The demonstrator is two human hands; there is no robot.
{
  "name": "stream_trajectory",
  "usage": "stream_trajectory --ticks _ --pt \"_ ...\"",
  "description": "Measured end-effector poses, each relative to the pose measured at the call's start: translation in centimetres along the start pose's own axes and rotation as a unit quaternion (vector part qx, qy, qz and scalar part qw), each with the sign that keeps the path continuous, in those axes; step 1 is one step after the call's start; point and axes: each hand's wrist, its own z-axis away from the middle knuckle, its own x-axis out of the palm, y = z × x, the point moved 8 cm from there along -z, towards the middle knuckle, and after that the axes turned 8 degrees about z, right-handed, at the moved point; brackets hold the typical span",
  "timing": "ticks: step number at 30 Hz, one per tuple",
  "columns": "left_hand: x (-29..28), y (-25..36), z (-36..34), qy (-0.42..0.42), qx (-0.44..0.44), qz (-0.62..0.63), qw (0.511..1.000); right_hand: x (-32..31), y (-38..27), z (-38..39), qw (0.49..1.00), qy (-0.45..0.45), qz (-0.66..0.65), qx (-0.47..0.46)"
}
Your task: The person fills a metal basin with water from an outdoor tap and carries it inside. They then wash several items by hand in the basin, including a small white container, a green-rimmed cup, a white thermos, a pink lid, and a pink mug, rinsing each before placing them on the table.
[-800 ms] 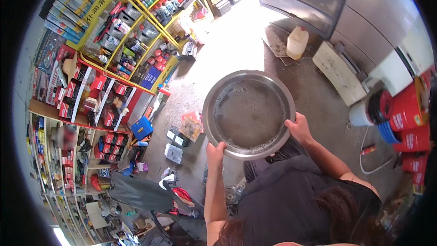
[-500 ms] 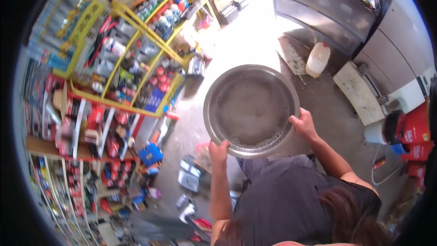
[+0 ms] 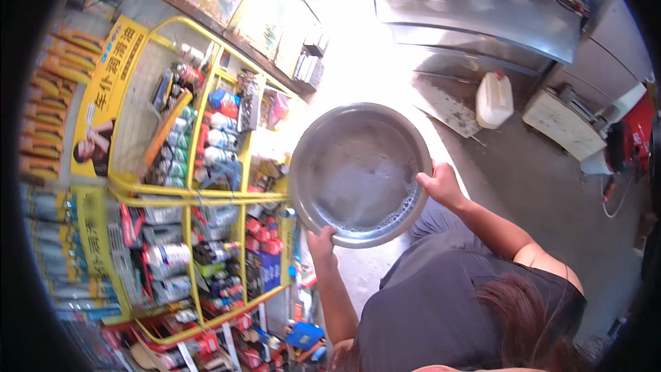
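Between my hands hangs a round metal basin (image 3: 300, 186), held out in front of my body. Greyish water (image 3: 361, 172) fills part of it, with a line of foam bubbles along the near and right side. My left hand (image 3: 322, 242) grips the near-left rim, thumb over the edge. On the right rim, my right hand (image 3: 441, 184) is closed the same way, its thumb on top. The fingers of both hands are hidden under the rim.
A yellow wire shelf (image 3: 241, 196) packed with bottles and cans stands close on the left. Far right are a metal cabinet (image 3: 475, 10), a white plastic jug (image 3: 494, 100) and a flat board (image 3: 447, 107) on the floor. Bright sunlight falls ahead.
My view has turned and moved forward with the basin still in both hands. The yellow shelf now looms nearer on the left, and the water has shifted slightly.
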Motion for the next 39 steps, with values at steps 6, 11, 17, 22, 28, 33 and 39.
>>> stream_trajectory --ticks 6,11,17,22,28,33,39 --pt "7.3 8.4 -18.1 0.001 -0.074 0.07 0.995 3.9 -7.6 -19.0 1.0 0.024 0.018 0.008" --pt "15.3 17.0 -34.7 -0.045 -0.074 0.052 0.995 6.5 -12.3 -36.5 0.999 0.05 0.01 0.016" --pt "26.4 25.0 -55.1 -0.085 -0.068 0.023 0.994 9.8 -13.6 -56.9 0.995 0.035 0.026 0.085" --pt "38.1 31.2 -71.1 -0.17 -0.099 -0.02 0.98 8.3 -18.0 -71.5 0.98 0.175 -0.027 0.092" --pt "55.5 38.3 -87.6 -0.217 -0.088 -0.045 0.971 4.7 -20.3 -90.7 0.959 0.255 -0.047 0.116" --pt "68.5 41.0 -99.2 -0.232 -0.105 -0.043 0.966 0.8 -21.2 -107.0 0.962 0.26 -0.008 0.088" --pt "83.6 42.9 -111.2 -0.232 -0.074 -0.12 0.962 -2.7 -18.6 -124.8 0.95 0.293 -0.021 0.106"
